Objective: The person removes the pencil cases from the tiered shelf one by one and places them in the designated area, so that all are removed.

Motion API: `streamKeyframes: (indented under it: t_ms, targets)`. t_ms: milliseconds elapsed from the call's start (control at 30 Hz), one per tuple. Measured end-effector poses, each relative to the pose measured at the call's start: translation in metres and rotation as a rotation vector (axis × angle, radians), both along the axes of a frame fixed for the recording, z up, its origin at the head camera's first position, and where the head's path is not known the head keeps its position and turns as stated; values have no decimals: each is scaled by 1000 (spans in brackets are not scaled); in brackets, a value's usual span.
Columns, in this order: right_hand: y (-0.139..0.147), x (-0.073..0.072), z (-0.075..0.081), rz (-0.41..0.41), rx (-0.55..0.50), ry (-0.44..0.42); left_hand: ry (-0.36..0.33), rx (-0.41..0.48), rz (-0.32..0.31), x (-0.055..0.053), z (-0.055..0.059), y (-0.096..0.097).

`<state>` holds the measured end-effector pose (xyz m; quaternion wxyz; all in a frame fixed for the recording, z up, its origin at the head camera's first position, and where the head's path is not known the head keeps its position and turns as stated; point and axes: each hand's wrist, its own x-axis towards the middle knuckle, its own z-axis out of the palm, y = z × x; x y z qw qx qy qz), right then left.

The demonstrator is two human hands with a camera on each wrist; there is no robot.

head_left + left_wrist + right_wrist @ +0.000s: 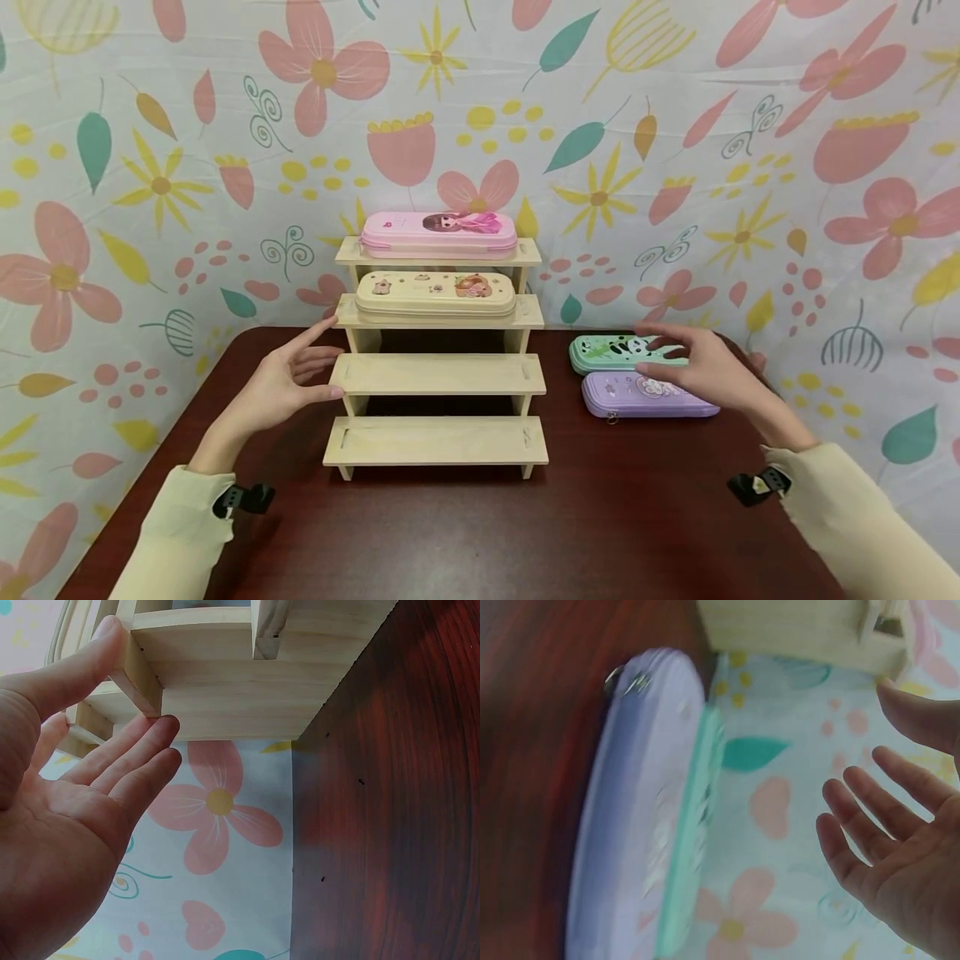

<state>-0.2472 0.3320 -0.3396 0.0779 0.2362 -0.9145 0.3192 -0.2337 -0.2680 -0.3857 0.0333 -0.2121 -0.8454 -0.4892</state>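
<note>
A stepped wooden rack (437, 440) stands on the table, with a pink pencil case (401, 234) on its top step. On the step below lies a cream pencil case (420, 293). My left hand (279, 379) is at the rack's left side, its thumb and fingertips right at the ends of the middle steps, fingers extended. To the right of the rack, my right hand (708, 367) hovers over a green panda pencil case (588, 354) and a purple pencil case (626, 400). Its fingers (862, 817) are spread and hold nothing.
Both lower steps of the rack are bare. The dark red table (465, 542) stretches in front of it, and a flower-printed cloth (225, 50) hangs close behind. Each wrist wears a black strap device (243, 498).
</note>
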Motion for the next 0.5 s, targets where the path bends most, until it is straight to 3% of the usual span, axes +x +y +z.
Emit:
streamKeyframes:
  t_ms: [167, 500]
  targets:
    - [-31, -4, 12, 54, -17, 13, -3, 7, -2, -1, 0, 0]
    - [-87, -17, 28, 82, -92, 9, 11, 3, -3, 0, -1, 0]
